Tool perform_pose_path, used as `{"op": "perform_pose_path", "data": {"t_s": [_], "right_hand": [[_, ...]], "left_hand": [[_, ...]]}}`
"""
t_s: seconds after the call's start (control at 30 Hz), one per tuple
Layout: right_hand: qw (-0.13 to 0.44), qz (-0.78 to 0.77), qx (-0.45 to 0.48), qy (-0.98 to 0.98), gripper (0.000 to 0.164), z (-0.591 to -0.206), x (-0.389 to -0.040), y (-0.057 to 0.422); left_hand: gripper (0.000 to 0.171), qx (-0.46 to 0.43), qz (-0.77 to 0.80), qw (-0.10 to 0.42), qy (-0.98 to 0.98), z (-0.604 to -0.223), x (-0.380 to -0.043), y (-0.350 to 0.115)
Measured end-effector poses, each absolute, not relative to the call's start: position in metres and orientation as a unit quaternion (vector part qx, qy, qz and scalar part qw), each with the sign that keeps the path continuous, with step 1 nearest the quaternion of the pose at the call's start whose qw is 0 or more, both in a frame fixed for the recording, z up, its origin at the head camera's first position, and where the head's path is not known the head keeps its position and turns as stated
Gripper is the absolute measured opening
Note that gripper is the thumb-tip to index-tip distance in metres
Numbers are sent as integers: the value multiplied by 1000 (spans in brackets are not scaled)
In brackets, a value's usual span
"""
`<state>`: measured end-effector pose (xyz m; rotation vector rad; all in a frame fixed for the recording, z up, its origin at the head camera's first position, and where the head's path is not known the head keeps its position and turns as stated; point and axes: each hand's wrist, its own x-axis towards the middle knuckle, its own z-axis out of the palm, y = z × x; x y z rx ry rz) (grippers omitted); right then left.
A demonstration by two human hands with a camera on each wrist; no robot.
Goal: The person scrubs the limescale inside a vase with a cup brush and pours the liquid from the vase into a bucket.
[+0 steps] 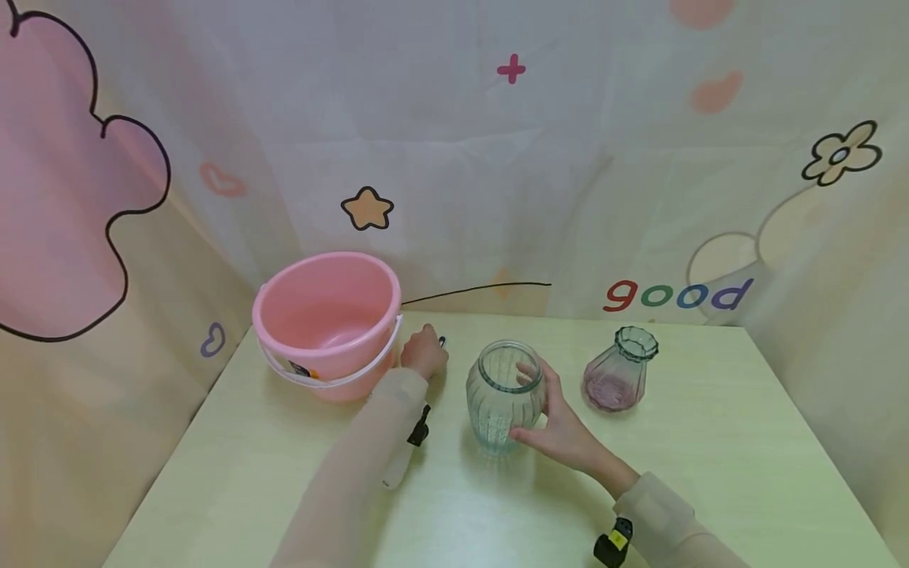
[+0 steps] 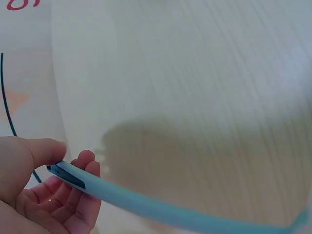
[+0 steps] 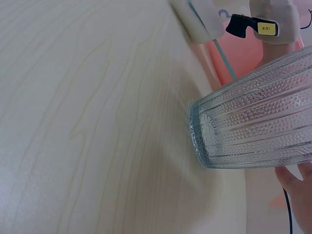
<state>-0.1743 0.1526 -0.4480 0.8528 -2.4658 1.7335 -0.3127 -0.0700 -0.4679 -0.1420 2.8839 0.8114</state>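
Between thumb and fingers, my left hand [image 1: 424, 352] pinches the end of a light-blue handle [image 2: 146, 207] of a sponge brush. Its white, sponge-like head [image 1: 399, 467] points toward me under the left forearm, and the same head [image 3: 202, 19] shows in the right wrist view. My right hand [image 1: 561, 430] grips a clear ribbed glass vase [image 1: 500, 410] from its right side, thumb low and fingers behind it. The vase stands mouth up, and its dimpled wall [image 3: 258, 117] fills the right wrist view's right side. Whether its base touches the table I cannot tell.
A pink bucket [image 1: 327, 315] with a white handle stands at the back left, close beside my left hand. To the right of my right hand stands a smaller glass vase [image 1: 618, 375] with a purple base. A printed curtain [image 1: 454, 158] hangs behind the pale wooden table [image 1: 710, 442].
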Motion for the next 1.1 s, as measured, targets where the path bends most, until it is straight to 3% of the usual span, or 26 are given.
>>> {"op": "perform_pose_path", "data": {"t_s": [0.2,0.7,1.1], "right_hand": [[5,552,273,-788,101,-449,-175,153],[9,549,276,-789,101,-450,-176,152],[1,555,272,-786,100,-449,-175,153]], "left_hand": [[21,-28,285,70,955,-458,-311,-71],[33,12,318,49,947,-417,-294,-62],[40,20,493,63,867,-389,-273,-56]]}}
